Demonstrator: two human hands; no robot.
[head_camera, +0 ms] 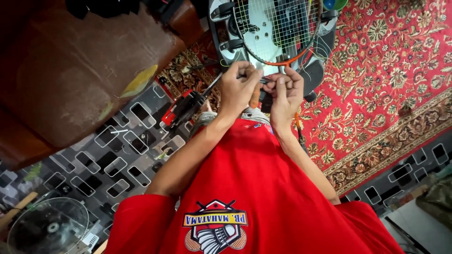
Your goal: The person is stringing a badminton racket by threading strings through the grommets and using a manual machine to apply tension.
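A badminton racket [278,28] with an orange and black frame is clamped on a grey stringing machine [325,42] in front of me. Both hands meet at the racket's near rim. My left hand [239,85] grips a thin dark tool [213,83] that sticks out to the left. My right hand [284,91] has its fingers curled and pinches something small at the frame, probably the string; what it is stays hidden. Loose pale string [314,59] loops by the machine's right side. My red shirt [254,197] fills the bottom of the view.
A brown sofa [70,70] takes up the upper left. A red patterned carpet [391,70] lies under the machine and to the right. A red and black tool [181,108] lies on the dark patterned floor [117,160]. A fan's wire guard [47,226] sits bottom left.
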